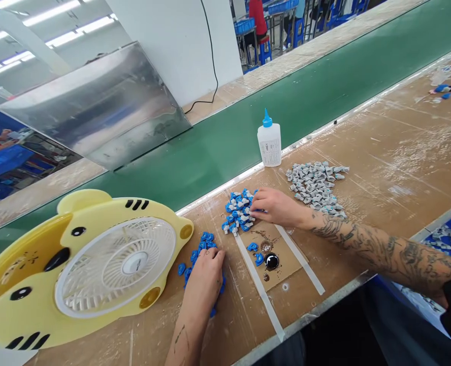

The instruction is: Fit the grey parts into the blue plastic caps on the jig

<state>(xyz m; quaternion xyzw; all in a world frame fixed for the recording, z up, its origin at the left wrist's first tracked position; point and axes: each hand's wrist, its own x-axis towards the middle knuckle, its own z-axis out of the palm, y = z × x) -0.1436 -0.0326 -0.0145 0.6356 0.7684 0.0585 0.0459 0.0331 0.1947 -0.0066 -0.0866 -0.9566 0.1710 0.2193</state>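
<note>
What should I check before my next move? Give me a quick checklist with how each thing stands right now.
1. Blue parts within reach: ok, the left hand is over the pile of blue parts.
2. Piece secure in the right hand: cannot tell, its fingertips are at the blue-and-grey pile, but any grip is too small to make out.
3. Hands away from the black liquid: ok, neither touches it.
4. Cardboard clean: not ok, dark spots mark it.
5. White bottle upright: ok.
6. Bottle's blue nozzle closed: cannot tell.
</note>
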